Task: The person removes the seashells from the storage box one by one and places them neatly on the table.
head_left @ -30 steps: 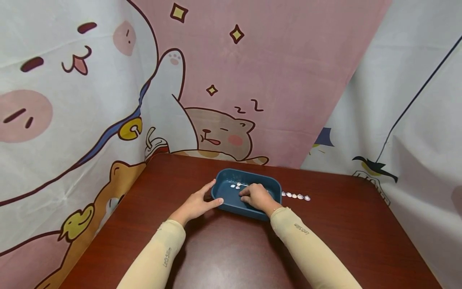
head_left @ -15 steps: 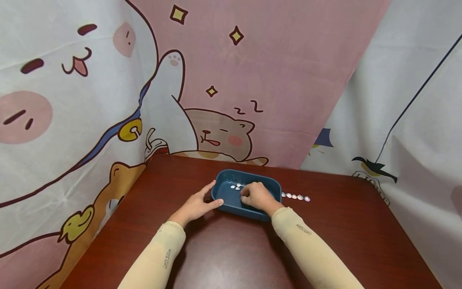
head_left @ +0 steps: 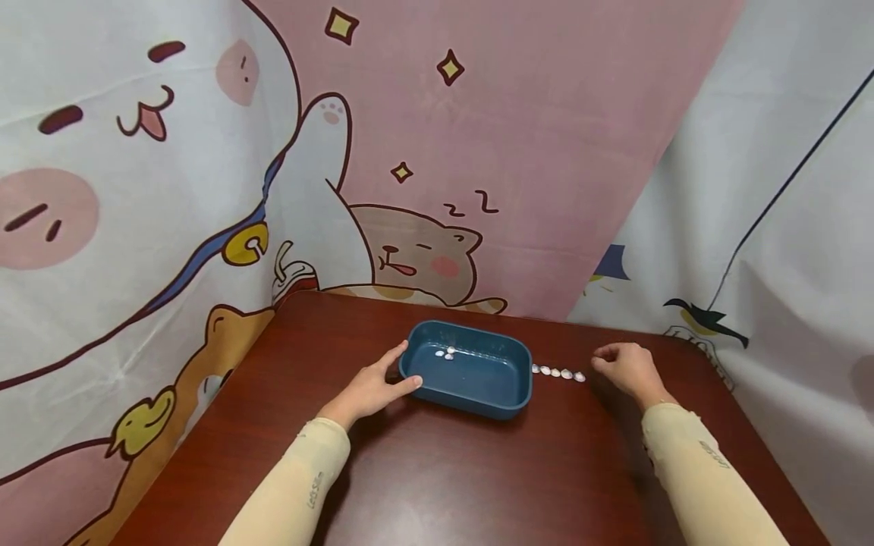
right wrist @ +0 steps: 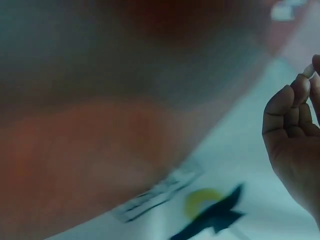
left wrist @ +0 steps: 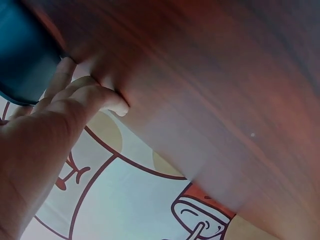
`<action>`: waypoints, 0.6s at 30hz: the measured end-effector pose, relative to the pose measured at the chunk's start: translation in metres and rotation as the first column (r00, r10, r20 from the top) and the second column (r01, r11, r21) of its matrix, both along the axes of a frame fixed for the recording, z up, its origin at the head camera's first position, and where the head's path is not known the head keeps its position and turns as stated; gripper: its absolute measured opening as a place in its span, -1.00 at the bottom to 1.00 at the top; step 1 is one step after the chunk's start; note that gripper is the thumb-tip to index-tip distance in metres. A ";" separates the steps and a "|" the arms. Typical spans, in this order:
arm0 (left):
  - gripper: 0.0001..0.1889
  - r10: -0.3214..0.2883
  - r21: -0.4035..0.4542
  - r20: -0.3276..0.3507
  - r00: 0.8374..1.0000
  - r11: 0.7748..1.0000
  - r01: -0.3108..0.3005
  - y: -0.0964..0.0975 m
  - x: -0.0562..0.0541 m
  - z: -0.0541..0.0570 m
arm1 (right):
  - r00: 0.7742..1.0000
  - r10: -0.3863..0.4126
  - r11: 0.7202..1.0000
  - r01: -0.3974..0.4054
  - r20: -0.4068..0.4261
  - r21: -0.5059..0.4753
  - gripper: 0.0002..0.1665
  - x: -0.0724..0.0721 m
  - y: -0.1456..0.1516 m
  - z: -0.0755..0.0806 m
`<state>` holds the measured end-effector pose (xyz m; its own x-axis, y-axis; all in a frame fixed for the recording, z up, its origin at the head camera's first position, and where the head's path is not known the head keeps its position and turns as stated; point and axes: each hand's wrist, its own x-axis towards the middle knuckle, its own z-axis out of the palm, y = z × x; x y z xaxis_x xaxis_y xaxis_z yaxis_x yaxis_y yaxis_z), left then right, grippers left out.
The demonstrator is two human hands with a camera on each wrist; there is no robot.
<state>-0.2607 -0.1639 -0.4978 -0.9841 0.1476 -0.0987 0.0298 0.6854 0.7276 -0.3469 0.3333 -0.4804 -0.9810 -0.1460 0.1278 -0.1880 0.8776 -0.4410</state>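
My left hand (head_left: 369, 389) rests at the left end of a blue rectangular basin (head_left: 471, 408), thumb and index finger spread and touching its rim. In the left wrist view, the left hand (left wrist: 65, 102) lies beside the basin (left wrist: 30, 60), fingers extended. Inside the basin, several small white seashells (head_left: 448, 352) sit near the far left. My right hand (head_left: 630, 370) is over the table, just right of a row of seashells (head_left: 556, 373). The right wrist view shows the right hand (right wrist: 292, 130) pinching a small whitish seashell (right wrist: 308, 71) between its fingertips.
A glossy reddish-brown table (head_left: 437, 470) carries everything. Behind it and along both sides hangs a printed cartoon cloth (head_left: 532, 152). The row of shells begins close to the basin's right end and runs rightward.
My right hand has left the basin and moved right, past the end of the shell row, carrying a seashell. The left hand and basin have stayed put.
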 end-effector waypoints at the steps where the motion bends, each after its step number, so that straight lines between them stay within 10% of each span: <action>1: -0.04 0.001 -0.003 0.001 1.000 1.000 -0.001 0.000 0.000 0.000 | 0.999 -0.002 1.000 0.002 0.034 0.009 -0.65 0.003 0.011 -0.007; 18: -0.01 -0.073 -0.027 -0.043 0.996 0.997 0.071 -0.003 -0.002 -0.003 | 0.978 0.068 0.997 -0.061 0.198 -0.041 -0.68 0.003 0.028 -0.036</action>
<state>-0.2630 -0.1669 -0.5007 -0.9745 0.2163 -0.0603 0.1113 0.6984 0.7070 -0.3437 0.3618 -0.5164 -0.9761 -0.2082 -0.0631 -0.1487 0.8499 -0.5055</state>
